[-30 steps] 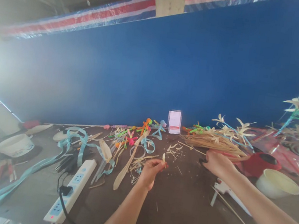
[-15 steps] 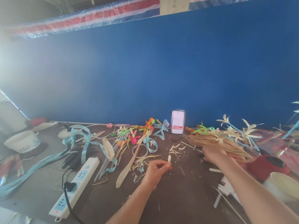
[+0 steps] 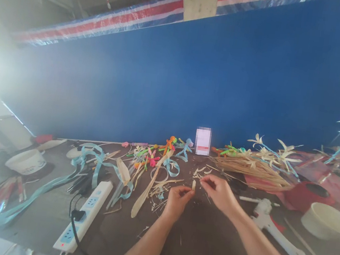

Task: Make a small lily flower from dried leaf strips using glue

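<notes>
My left hand is closed in a pinch on a small pale petal, which stands upright from its fingertips. Just to the right, my right hand is also pinched, its fingertips close to the petal but apart from my left hand. Whatever it may hold is too small to make out. Beyond the hands, loose pale petals lie on the dark table. A bundle of dried straw lies behind my right hand.
A white power strip with a black cable, light blue ribbon and a white bowl are on the left. At the right lie a white glue gun and a cream bowl. A blue panel stands behind.
My right hand has moved left from the straw bundle to beside the petal, uncovering the glue gun. My left hand still holds the petal in nearly the same place.
</notes>
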Motion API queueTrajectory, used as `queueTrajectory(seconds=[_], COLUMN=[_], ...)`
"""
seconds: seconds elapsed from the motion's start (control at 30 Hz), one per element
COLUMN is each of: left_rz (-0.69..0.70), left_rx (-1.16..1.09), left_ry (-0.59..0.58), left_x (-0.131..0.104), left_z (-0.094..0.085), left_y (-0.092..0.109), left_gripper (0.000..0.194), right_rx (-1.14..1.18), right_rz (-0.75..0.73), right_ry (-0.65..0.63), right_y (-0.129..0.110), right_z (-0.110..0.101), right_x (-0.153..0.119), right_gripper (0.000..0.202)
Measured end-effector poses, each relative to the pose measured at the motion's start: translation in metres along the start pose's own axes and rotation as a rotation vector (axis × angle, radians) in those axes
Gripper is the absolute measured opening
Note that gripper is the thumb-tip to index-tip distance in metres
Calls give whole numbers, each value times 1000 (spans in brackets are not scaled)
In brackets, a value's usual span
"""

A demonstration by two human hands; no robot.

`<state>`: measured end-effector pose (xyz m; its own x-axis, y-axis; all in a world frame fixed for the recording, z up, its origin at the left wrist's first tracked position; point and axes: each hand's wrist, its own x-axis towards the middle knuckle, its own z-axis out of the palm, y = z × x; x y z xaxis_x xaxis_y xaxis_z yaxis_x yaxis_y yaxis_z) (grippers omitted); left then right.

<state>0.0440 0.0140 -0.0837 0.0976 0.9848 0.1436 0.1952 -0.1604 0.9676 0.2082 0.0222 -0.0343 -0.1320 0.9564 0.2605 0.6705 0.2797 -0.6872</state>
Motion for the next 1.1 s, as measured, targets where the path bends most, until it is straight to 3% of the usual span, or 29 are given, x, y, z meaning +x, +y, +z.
queueTrajectory(seconds=[0.1,0.2,0.47,1.1], left_rz=[16,34,37,4], left_rx=[48,89,134,81], left_ry=[5,12,-3,-49], left_x=[0,-1,-3,-4], left_z=[-1,-2,-2,2], left_y=[-2,2,14,8], left_gripper=[26,25,27,23], right_rx=[280,383,404,623], right_rz=[-53,-63,-47,95], right_ry=[110,114,75,5], right_y=[-11,-10,-3,0], right_z=[18,26,33,32], right_x=[-17,-19,-17,-17], right_gripper=[19,16,12,14])
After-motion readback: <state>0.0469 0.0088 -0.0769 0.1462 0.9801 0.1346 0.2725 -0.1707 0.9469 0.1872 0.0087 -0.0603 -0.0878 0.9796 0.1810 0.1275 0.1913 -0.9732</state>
